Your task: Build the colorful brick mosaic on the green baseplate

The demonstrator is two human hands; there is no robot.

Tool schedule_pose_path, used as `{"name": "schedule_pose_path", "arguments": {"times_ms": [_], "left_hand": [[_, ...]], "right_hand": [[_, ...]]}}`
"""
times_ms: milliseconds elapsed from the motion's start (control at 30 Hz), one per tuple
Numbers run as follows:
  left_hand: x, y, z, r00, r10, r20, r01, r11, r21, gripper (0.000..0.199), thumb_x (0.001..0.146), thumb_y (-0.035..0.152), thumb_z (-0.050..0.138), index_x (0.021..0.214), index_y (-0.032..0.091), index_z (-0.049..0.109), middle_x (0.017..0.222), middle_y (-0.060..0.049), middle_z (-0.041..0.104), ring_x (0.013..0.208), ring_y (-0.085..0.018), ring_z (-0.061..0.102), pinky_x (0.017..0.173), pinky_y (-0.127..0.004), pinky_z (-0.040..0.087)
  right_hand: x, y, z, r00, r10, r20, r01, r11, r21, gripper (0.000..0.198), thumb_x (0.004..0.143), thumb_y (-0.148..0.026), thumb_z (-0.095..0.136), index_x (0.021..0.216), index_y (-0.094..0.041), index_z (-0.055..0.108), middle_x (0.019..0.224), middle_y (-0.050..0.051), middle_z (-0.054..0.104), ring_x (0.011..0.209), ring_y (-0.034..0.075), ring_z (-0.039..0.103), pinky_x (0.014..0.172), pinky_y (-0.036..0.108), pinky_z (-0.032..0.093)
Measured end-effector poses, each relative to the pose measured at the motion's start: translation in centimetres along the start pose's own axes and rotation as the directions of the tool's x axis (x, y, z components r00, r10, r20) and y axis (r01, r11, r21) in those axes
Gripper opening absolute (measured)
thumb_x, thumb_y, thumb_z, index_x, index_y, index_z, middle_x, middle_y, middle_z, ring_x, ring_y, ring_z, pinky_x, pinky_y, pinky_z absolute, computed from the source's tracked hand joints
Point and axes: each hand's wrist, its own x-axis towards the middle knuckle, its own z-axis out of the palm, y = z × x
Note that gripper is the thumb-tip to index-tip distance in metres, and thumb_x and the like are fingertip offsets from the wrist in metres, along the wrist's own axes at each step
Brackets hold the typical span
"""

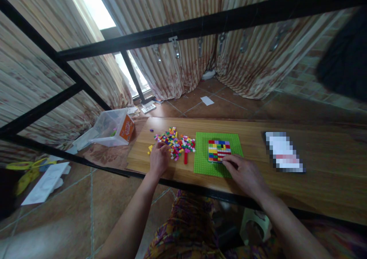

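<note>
At the left edge of a heap of loose toy bricks [180, 143] my left hand [159, 157] reaches down with its fingers curled. Whatever its fingertips hold, if anything, is hidden under the hand. A green studded baseplate [200, 165] lies to the right of the heap. On it sits a rectangular block of multicoloured toy bricks [218, 148] built in close rows. My right hand [245, 173] has thumb and fingers pinched on the bricks at the block's near right corner, which they partly cover. One long red brick [185, 158] rests between heap and baseplate.
A phone [283, 152] with a blurred screen lies to the right on the wooden table [323, 167]. Beyond the table's left end stands a clear plastic box [110, 127] with an orange label. A black metal bar [200, 31] crosses above the far side.
</note>
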Motion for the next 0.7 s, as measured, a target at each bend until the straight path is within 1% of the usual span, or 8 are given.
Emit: {"name": "schedule_pose_path", "arguments": {"times_ms": [67, 167, 300, 467, 567, 700], "left_hand": [[0.1, -0.2, -0.1, 0.999, -0.031, -0.029, 0.031, 1.000, 0.003, 0.030, 0.082, 0.010, 0.048, 0.092, 0.021, 0.073, 0.106, -0.008, 0.064, 0.100, -0.023, 0.060, 0.088, -0.034, 0.048], [0.9, -0.3, -0.1, 0.997, -0.063, -0.045, 0.065, 0.997, 0.040, 0.027, 0.082, 0.011, 0.049, 0.096, 0.020, 0.071, 0.106, -0.009, 0.064, 0.102, -0.024, 0.059, 0.093, -0.035, 0.046], [1.8, -0.3, 0.3, 0.999, -0.047, 0.001, 0.047, 0.996, 0.074, 0.023, 0.082, 0.018, 0.055, 0.098, 0.018, 0.071, 0.109, -0.011, 0.063, 0.104, -0.026, 0.059, 0.097, -0.037, 0.045], [1.9, -0.4, 0.5, 0.998, -0.051, 0.029, 0.050, 0.999, 0.015, 0.019, 0.079, 0.022, 0.061, 0.094, 0.019, 0.072, 0.108, -0.011, 0.062, 0.104, -0.025, 0.059, 0.096, -0.036, 0.045], [1.9, -0.3, 0.4, 0.998, -0.045, 0.047, 0.044, 0.999, 0.014, 0.021, 0.078, 0.024, 0.064, 0.097, 0.020, 0.071, 0.110, -0.010, 0.062, 0.105, -0.025, 0.059, 0.098, -0.038, 0.044], [2.1, -0.1, 0.0, 0.995, -0.026, 0.099, 0.022, 0.999, 0.041, 0.023, 0.079, 0.026, 0.064, 0.100, 0.021, 0.071, 0.114, -0.010, 0.062, 0.107, -0.027, 0.058, 0.098, -0.039, 0.044]], "right_hand": [[0.0, 0.1, 0.1, 1.000, -0.015, 0.001, 0.015, 1.000, -0.004, 0.022, 0.089, -0.032, 0.050, 0.091, -0.026, 0.071, 0.100, 0.004, 0.073, 0.086, 0.023, 0.068, 0.077, 0.037, 0.052], [0.0, 0.1, 0.2, 0.999, -0.032, 0.010, 0.032, 0.999, -0.007, 0.022, 0.089, -0.031, 0.050, 0.090, -0.026, 0.071, 0.100, 0.004, 0.073, 0.085, 0.022, 0.068, 0.075, 0.036, 0.052], [0.0, 0.1, 0.2, 0.999, -0.036, 0.008, 0.037, 0.999, -0.023, 0.021, 0.090, -0.031, 0.050, 0.088, -0.026, 0.071, 0.098, 0.004, 0.073, 0.085, 0.023, 0.068, 0.075, 0.036, 0.051], [0.0, 0.1, 0.2, 0.999, -0.031, 0.029, 0.031, 0.999, -0.013, 0.022, 0.090, -0.031, 0.049, 0.090, -0.025, 0.070, 0.100, 0.004, 0.073, 0.088, 0.023, 0.068, 0.078, 0.037, 0.051], [0.0, 0.1, 0.2, 0.999, -0.026, 0.038, 0.026, 0.999, -0.024, 0.022, 0.091, -0.032, 0.048, 0.090, -0.025, 0.069, 0.101, 0.004, 0.072, 0.089, 0.023, 0.068, 0.079, 0.037, 0.051], [0.0, 0.2, 0.2, 0.998, -0.024, 0.053, 0.026, 0.999, -0.036, 0.022, 0.091, -0.032, 0.048, 0.089, -0.025, 0.069, 0.100, 0.004, 0.072, 0.088, 0.023, 0.068, 0.078, 0.037, 0.051]]}}
